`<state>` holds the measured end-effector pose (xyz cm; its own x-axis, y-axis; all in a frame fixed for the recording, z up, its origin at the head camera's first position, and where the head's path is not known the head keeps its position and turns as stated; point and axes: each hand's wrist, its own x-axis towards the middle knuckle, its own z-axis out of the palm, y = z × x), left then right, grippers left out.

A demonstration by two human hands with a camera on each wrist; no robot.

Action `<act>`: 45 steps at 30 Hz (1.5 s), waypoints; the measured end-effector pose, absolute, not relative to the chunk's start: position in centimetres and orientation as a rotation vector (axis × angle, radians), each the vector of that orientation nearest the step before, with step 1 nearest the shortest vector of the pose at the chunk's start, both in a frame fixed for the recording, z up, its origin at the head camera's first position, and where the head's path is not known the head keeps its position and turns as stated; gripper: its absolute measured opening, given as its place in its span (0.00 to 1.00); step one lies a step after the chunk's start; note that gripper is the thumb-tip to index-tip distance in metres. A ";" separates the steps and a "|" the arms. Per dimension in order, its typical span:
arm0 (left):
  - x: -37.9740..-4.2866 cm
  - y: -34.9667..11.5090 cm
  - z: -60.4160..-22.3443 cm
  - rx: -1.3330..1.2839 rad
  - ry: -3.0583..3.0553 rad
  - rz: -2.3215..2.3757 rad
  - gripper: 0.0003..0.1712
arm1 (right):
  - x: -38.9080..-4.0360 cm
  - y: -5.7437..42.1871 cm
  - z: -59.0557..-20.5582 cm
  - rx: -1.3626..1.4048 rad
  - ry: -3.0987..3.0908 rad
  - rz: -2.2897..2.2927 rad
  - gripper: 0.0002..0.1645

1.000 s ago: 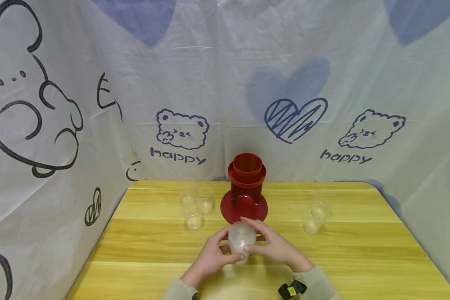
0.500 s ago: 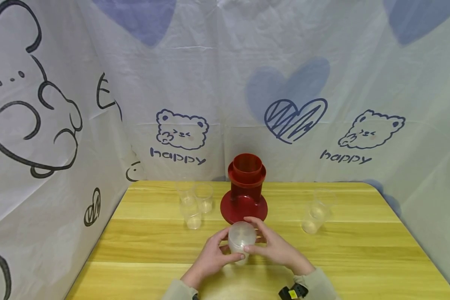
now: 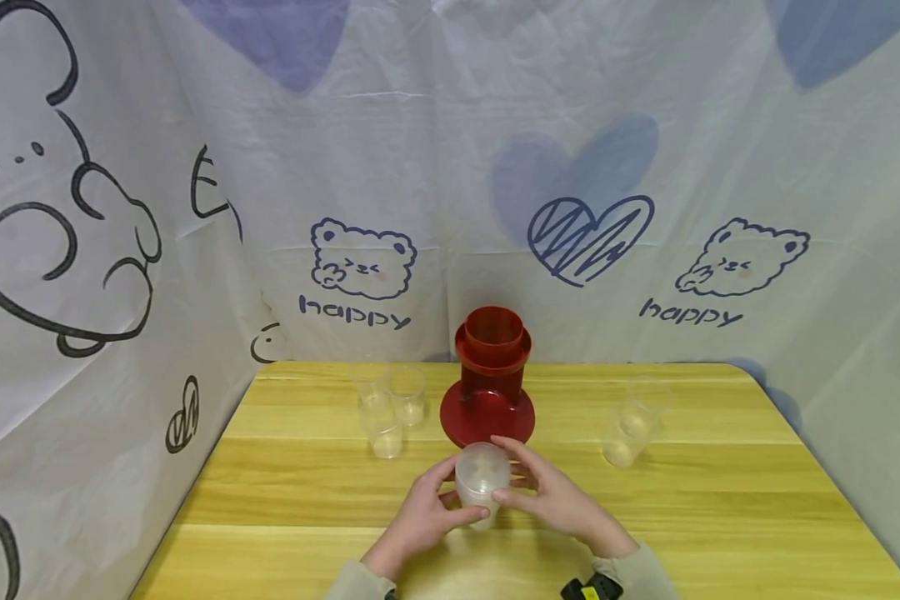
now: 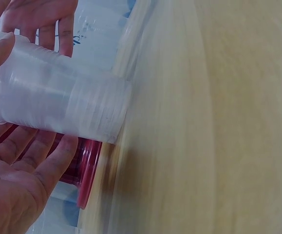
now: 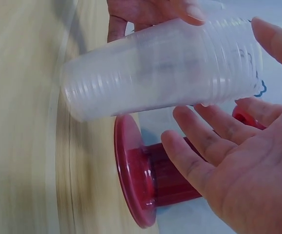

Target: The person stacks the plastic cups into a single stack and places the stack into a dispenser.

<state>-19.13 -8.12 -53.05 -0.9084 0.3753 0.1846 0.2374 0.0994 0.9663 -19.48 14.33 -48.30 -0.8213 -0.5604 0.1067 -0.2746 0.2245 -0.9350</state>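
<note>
A stack of nested clear plastic cups (image 3: pixel 483 472) stands upright near the front middle of the wooden table, between both hands. My left hand (image 3: pixel 424 510) holds it from the left, thumb across the near side and fingers around the far side. On the right, my right hand (image 3: pixel 558 498) is spread loosely about the stack. In the right wrist view its fingers (image 5: pixel 214 134) are fairly straight beside the cups (image 5: pixel 160 68), with the thumb tip close to the rims. Whether those fingertips still touch the plastic is hard to tell.
Behind the stack stands a red holder with a round base (image 3: pixel 487 417) and a tube-shaped top. Three clear cups (image 3: pixel 387 433) stand at the back left. More clear cups (image 3: pixel 627 437) are at the right. A printed cloth (image 3: pixel 450 167) hangs behind the table.
My right hand has eased slightly rightward, its thumb shifting toward the edge of the cup stack. The left hand and the stack stay almost where they were.
</note>
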 end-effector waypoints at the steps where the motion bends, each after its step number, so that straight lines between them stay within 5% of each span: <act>1: -19.1 -8.1 -53.1 0.627 2.248 1.939 0.41 | -19.4 14.4 -48.2 -0.780 2.252 -1.640 0.38; 23: -18.9 -8.1 -53.0 0.612 2.242 1.947 0.40 | -18.7 20.4 -46.0 -0.585 2.731 -1.955 0.30; 37: -18.9 -8.1 -52.7 0.613 2.243 1.940 0.40 | -19.4 23.3 -46.2 0.173 3.152 -2.001 0.44; 45: -18.9 -8.0 -52.8 0.636 2.248 1.942 0.40 | -20.2 24.5 -47.5 0.340 3.126 -1.936 0.50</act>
<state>-18.90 -8.04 -52.83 -0.9073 0.3748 0.1906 0.2430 0.0975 0.9651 -20.25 24.49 -47.53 -0.8362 0.4189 0.3540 -0.1303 0.4753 -0.8701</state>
